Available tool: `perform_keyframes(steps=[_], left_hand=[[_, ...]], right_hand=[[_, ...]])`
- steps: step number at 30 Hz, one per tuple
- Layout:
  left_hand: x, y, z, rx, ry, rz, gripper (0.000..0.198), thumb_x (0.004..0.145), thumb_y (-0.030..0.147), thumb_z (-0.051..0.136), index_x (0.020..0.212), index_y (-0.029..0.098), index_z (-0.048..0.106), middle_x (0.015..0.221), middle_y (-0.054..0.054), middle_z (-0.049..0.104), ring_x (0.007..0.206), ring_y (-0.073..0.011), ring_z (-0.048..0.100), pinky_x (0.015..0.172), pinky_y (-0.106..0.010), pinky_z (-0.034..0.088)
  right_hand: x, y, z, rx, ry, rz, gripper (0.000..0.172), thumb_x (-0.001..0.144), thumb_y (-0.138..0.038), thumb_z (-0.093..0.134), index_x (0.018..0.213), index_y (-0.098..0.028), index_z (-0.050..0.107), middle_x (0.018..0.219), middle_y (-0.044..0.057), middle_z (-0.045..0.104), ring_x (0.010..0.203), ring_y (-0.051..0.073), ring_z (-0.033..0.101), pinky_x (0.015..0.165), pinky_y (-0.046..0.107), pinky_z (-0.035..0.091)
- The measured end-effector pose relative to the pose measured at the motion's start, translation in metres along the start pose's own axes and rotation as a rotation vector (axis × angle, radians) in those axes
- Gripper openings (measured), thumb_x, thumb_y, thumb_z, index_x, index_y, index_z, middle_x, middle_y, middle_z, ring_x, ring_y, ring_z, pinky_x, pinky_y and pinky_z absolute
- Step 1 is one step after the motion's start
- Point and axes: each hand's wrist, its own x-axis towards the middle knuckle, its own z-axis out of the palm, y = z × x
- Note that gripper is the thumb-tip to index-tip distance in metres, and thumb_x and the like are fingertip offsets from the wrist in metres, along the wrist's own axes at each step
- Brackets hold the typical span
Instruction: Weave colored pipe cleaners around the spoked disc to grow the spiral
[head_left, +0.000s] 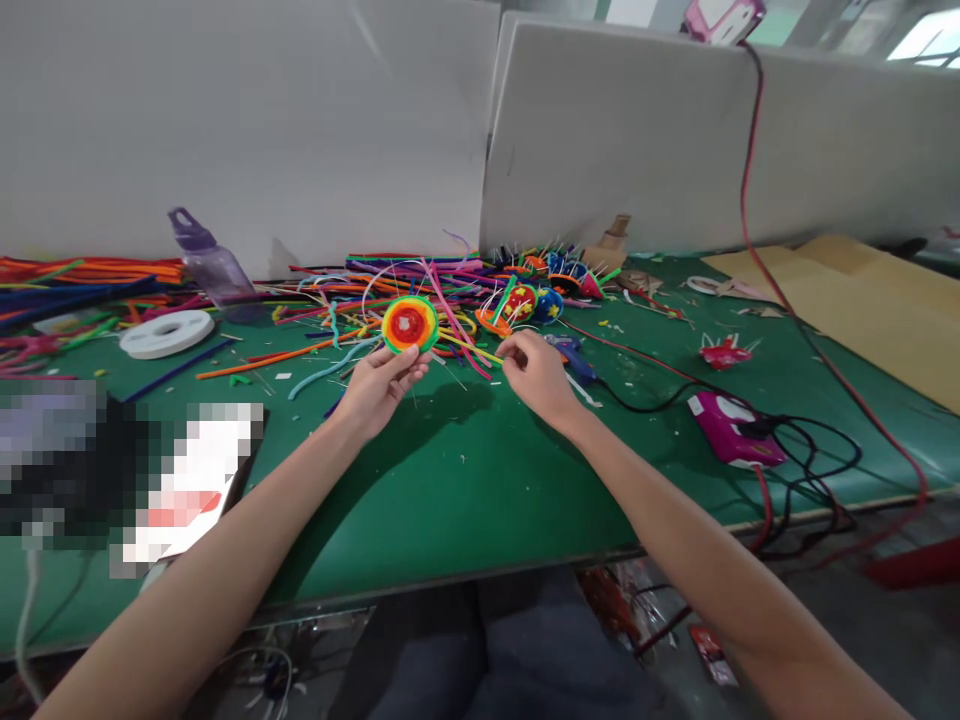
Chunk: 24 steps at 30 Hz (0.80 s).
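Observation:
My left hand (382, 390) grips a round coiled pipe-cleaner disc (409, 325) by its lower edge, thumb in front. The disc has rings of red, orange and yellow with a green rim, and a pale spot at its middle. A yellow-green pipe cleaner (472, 349) stretches from the disc's right side to my right hand (536, 372). My right fingers are pinched on its end. Just right of that hand lies a blue glue gun (574, 358), partly hidden. Beyond it sit rounded pipe-cleaner pieces with yellow stars (520, 301).
Loose pipe cleaners (300, 345) litter the back of the green table (465, 500). A purple bottle (214, 265), a white tape roll (166, 333) and a lit phone (195, 480) are left. Rightward are a magenta power box (731, 430), cables and brown paper (862, 300). Grey panels (247, 120) stand behind.

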Motion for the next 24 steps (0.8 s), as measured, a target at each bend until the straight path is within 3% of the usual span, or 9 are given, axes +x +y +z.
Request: perform_keyframes(steps=[8,16,21,24], left_hand=[[-0.001,-0.005,-0.001,0.087,-0.048,0.002,0.012,0.068,0.016,0.081,0.074,0.011,0.072,0.075,-0.008,0.074,0.063,-0.009,0.066,0.063,-0.017,0.054],[-0.003,-0.006,0.001,0.118,-0.049,0.003,0.014,0.066,0.018,0.082,0.072,0.011,0.073,0.073,-0.008,0.074,0.061,-0.0092,0.065,0.064,-0.018,0.054],[-0.003,-0.006,0.002,0.115,-0.06,-0.006,0.014,0.065,0.018,0.083,0.071,0.011,0.074,0.072,-0.008,0.074,0.06,-0.0085,0.064,0.062,-0.018,0.053],[-0.002,-0.008,0.001,0.118,-0.071,-0.009,0.015,0.064,0.019,0.083,0.073,0.011,0.074,0.074,-0.009,0.074,0.061,-0.0089,0.064,0.064,-0.019,0.053]], right_hand=[[-0.007,-0.014,0.006,0.15,-0.016,-0.109,0.017,0.091,-0.026,0.052,0.09,-0.024,0.069,0.093,0.005,0.071,0.082,0.02,0.064,0.078,0.037,0.049],[-0.011,-0.015,0.009,0.172,-0.073,-0.146,0.019,0.093,-0.026,0.051,0.096,-0.025,0.07,0.1,0.005,0.073,0.094,0.021,0.066,0.087,0.04,0.049],[-0.012,-0.012,0.013,0.159,-0.074,-0.16,0.019,0.093,-0.026,0.051,0.097,-0.024,0.069,0.1,0.006,0.073,0.093,0.021,0.066,0.085,0.039,0.049],[-0.013,-0.014,0.013,0.123,-0.071,-0.136,0.014,0.091,-0.027,0.055,0.093,-0.023,0.069,0.093,0.005,0.073,0.083,0.02,0.066,0.076,0.035,0.048]])
